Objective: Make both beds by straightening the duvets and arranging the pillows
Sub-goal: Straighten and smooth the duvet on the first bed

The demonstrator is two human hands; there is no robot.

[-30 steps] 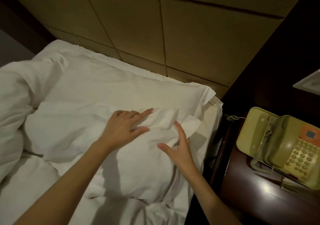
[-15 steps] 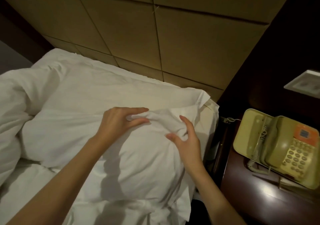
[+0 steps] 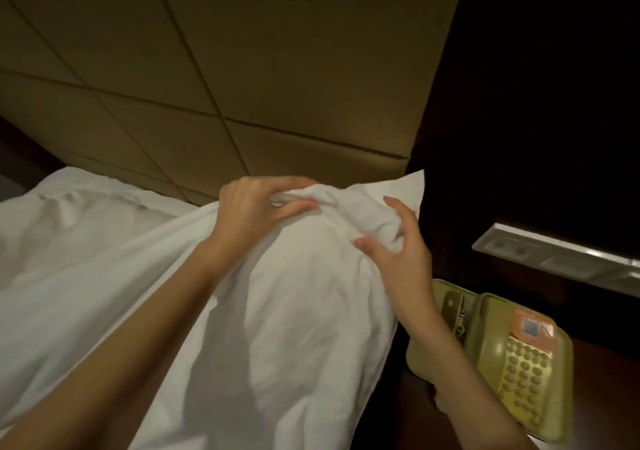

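Pillow (image 3: pixel 304 311) is up off the mattress on its end, long axis running from your chest up toward the padded headboard (image 3: pixel 277 79). The bunched top edge is right at your fingertips, its free corner poking up-right against the dark wall panel.

Left hand (image 3: pixel 252 214): fingers curled over the top, thumb underneath, pinching a wad of pillowcase fabric. Firm grip as far as I can tell.

Right hand (image 3: pixel 398 252): fingers half curled and a bit spread, thumb low, cupping the bunched cloth from the right side. It's touching and gathering; I can't tell if it's fully clamped.

Both hands are at the same end, left one slightly further up and more on the centreline. All the bulk hangs below and toward you, so my read is that any shake or drop pivots on that top edge. Headboard lies just beyond your knuckles, so putting it down means pushing forward, not sideways.

Rumpled duvet (image 3: pixel 69 242) is off to your left, still not straightened. The second bed isn't in view.

Watch your right forearm: it's crossing right over the telephone (image 3: pixel 512 356) on the nightstand (image 3: pixel 606 380), just beside the pillow's right flank. Swing right and you could clip the handset. Keep the move left of that.
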